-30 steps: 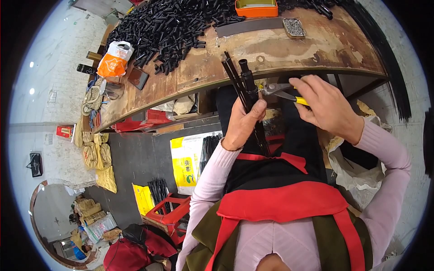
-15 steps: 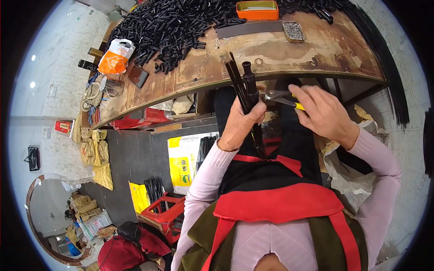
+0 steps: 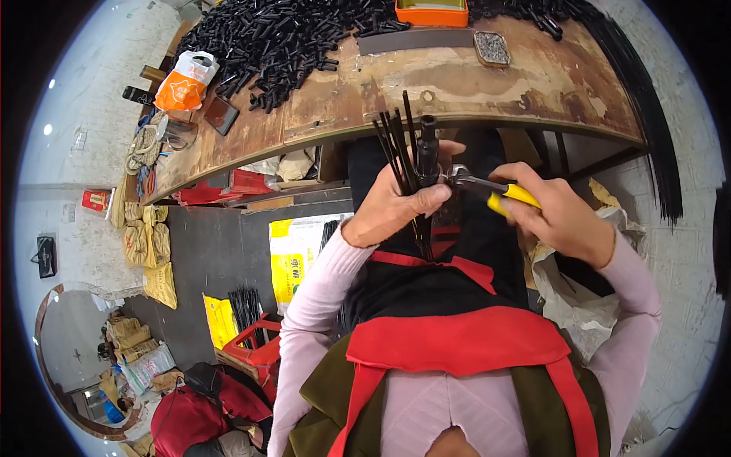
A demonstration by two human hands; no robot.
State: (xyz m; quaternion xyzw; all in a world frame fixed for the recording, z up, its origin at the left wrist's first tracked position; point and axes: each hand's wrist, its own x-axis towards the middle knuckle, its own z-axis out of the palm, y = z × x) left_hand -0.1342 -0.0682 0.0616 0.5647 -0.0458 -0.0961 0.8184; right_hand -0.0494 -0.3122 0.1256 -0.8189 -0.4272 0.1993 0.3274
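My left hand [image 3: 392, 209] is closed around a bundle of thin black rods [image 3: 396, 152] and a thicker black tube [image 3: 428, 156] with a knobbed top, all held upright over my lap. They look like the ribs and hub of an umbrella frame. My right hand [image 3: 567, 217] grips pliers [image 3: 524, 198] with yellow handles. Their metal jaws reach the right side of the tube, close by my left thumb. Whether something small sits between the jaws, I cannot tell.
Across the worktable [image 3: 320, 107] lies a heap of short black tubular parts [image 3: 266, 46], with an orange tray [image 3: 432, 15], a grey bar [image 3: 415, 41] and a small tin of metal bits [image 3: 492, 49]. Long black rods [image 3: 659, 129] hang off its right end. A red stool [image 3: 251, 343] stands lower left.
The pliers have come in against the tube, and my right hand has wrapped more fully round the handles. The rods in my left hand have fanned out slightly. The whole view has shifted a little.
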